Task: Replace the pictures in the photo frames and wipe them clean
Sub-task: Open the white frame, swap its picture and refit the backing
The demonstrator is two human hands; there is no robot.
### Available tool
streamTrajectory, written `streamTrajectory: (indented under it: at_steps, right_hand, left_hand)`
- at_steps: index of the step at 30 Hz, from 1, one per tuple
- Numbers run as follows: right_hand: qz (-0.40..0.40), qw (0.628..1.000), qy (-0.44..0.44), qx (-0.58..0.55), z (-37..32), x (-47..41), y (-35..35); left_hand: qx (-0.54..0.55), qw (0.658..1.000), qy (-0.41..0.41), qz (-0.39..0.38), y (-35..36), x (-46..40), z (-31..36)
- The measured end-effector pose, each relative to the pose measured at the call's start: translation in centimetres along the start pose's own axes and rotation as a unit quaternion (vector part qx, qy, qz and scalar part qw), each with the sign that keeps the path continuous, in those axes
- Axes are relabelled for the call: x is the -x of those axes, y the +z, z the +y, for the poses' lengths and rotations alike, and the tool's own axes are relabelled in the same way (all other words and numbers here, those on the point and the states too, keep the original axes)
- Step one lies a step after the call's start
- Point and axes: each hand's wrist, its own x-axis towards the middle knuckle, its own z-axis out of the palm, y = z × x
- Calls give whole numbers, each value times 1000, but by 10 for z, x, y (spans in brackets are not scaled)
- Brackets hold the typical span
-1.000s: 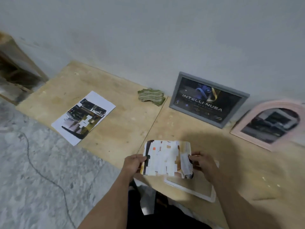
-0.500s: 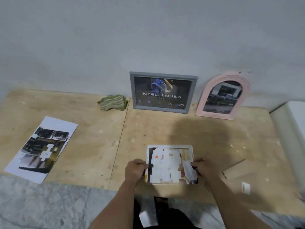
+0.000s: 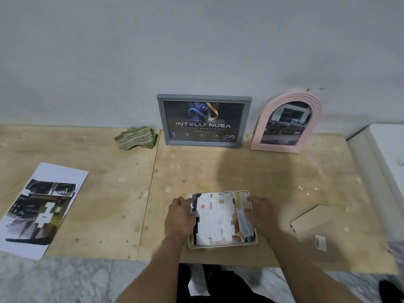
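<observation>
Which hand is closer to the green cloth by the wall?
The left hand. It rests on the left edge of the white frame, below and to the right of the green cloth. The right hand is farther right, across the frame.

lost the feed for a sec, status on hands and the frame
Left hand and right hand pressing photo into white frame. Flat on board. Nothing in the way.

Green striped cloth (image 3: 137,138), pink arched frame (image 3: 287,121)
</observation>
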Motion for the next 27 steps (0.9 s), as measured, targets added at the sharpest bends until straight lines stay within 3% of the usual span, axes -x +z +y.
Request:
streamTrajectory:
  at_steps: [3, 5, 20, 27]
  right_hand:
    - [-24, 990, -75, 116, -3, 0, 9]
    - [-33, 982, -75, 168, -6, -1, 13]
    - [1, 990, -20, 138, -17, -4, 30]
    - [28, 997, -26, 68, -12, 3, 21]
  left_hand:
    - [-113, 990, 67, -47, 2, -11, 0]
    - [-158, 982, 86, -59, 2, -17, 0]
    - [-167, 972, 151, -64, -2, -28, -19]
    - [-146, 968, 191, 77, -2, -23, -7]
